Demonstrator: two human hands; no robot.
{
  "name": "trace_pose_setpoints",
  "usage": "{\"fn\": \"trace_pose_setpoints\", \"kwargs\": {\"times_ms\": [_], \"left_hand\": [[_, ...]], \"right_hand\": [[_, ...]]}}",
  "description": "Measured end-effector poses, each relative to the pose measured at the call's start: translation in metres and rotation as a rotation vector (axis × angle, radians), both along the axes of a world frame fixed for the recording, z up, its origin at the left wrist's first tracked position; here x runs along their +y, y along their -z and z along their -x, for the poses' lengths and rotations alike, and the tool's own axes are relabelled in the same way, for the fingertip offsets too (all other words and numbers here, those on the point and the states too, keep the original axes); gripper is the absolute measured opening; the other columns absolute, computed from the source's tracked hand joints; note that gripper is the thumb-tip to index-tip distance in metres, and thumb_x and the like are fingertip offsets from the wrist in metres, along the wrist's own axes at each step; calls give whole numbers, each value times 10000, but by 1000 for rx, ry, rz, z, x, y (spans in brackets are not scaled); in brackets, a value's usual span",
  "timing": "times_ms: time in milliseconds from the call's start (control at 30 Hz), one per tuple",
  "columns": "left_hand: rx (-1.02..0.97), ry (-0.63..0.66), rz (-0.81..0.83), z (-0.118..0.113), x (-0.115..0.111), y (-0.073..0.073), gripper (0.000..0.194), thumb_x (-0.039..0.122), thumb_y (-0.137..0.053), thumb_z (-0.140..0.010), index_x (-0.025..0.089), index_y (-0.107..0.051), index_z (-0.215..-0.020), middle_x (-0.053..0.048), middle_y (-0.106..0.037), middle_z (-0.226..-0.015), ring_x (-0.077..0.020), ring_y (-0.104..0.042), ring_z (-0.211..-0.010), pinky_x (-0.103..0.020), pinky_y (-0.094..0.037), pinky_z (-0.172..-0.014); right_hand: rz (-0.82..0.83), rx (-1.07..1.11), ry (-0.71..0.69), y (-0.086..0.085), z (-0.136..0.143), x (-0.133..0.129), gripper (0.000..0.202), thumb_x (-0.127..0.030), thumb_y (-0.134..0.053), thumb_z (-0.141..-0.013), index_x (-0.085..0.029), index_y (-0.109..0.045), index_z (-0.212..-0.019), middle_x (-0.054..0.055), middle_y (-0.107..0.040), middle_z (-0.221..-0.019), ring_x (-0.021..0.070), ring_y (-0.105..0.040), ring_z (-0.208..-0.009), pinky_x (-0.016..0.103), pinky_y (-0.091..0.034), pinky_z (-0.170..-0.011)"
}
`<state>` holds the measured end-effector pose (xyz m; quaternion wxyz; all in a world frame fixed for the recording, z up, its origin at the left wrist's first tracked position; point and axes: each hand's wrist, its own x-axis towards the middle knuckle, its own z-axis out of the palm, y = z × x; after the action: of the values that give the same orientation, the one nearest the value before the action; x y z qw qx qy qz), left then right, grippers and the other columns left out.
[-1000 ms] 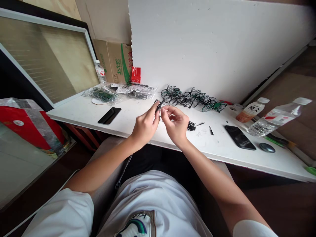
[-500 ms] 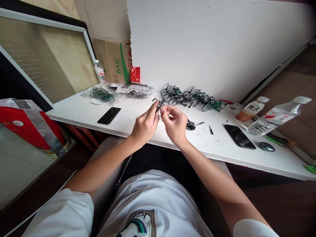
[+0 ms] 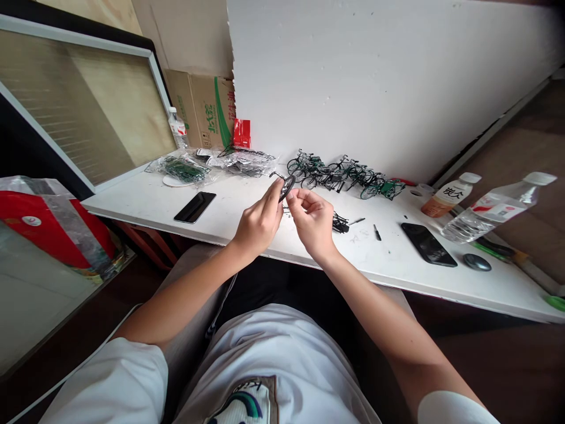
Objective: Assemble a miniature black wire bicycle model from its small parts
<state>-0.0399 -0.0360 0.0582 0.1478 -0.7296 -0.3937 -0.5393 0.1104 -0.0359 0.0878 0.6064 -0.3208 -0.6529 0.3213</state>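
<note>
Over the front of the white table, my left hand (image 3: 261, 218) is closed around a small model bicycle (image 3: 286, 187). Its black wheel and a bit of handlebar stick out above the fingertips; the rest is hidden by the hand. My right hand (image 3: 314, 219) sits close by on the right, thumb and forefinger pinched at the wheel's lower edge. Whatever lies inside that pinch is too small to make out. Behind the hands stand several finished-looking model bicycles (image 3: 348, 174) in black and green. Just right of my right hand lie small black parts (image 3: 341, 224).
Bagged parts (image 3: 185, 169) lie at the back left near a cardboard box (image 3: 200, 109). A phone (image 3: 195, 206) rests left of my hands. To the right are a thin black tool (image 3: 377, 232), another phone (image 3: 428, 244), a brown-drink bottle (image 3: 450, 195) and a water bottle (image 3: 497, 209).
The wheel in my left hand has turned, showing more of its round face and spokes. Both hands stay in nearly the same place.
</note>
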Motion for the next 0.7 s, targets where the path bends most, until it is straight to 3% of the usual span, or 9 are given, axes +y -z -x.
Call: {"fn": "trace_pose_setpoints", "kwargs": {"times_ms": [167,300,433,567,633,700], "left_hand": [[-205,91,122,-2,-4,-10,412,384,-555,-1107,162,-671,-1434,-160,-782,-1358,-268,-807,-1175,-334,-654,-1042],[-545,285,348,2,-1,-21,438,500,-685,-1029,152,-711,-1293,-156,-823,-1196,-263,-823,-1088,-330,-674,-963],[-803,461,425,9,9,-29,493,584,-770,-949,150,-699,-1173,-162,-805,-1228,-291,-777,-1211,-445,-651,-1068],[-903,532,426,15,17,-30,482,621,-749,-955,184,-684,-1148,-143,-771,-1330,-291,-755,-1275,-492,-625,-1117],[-894,542,460,17,21,-28,479,639,-722,-966,195,-684,-1145,-141,-761,-1355,-288,-758,-1276,-480,-625,-1117],[-890,550,494,19,24,-26,465,631,-701,-979,193,-686,-1136,-146,-762,-1350,-289,-762,-1272,-469,-626,-1113]], "right_hand": [[-63,-16,77,-1,-3,1,400,-600,-712,-994,-207,-776,-1035,17,-615,-774,148,-551,-695,284,-433,-577],[-162,-36,232,0,-11,11,339,-553,-732,-994,-231,-715,-1099,40,-659,-906,167,-608,-827,295,-487,-669],[-141,-22,274,6,-18,28,550,-590,-806,-917,-258,-594,-1302,101,-670,-1199,204,-640,-1010,337,-544,-794],[74,-50,93,15,-17,42,756,-631,-863,-842,-256,-551,-1420,147,-676,-1398,245,-674,-1193,369,-564,-901],[183,-54,-77,17,-16,46,772,-658,-876,-815,-233,-591,-1393,147,-729,-1340,245,-698,-1182,368,-572,-919],[235,-67,-242,18,-16,49,675,-690,-848,-830,-197,-673,-1257,124,-797,-1149,222,-733,-1055,358,-576,-907]]}}
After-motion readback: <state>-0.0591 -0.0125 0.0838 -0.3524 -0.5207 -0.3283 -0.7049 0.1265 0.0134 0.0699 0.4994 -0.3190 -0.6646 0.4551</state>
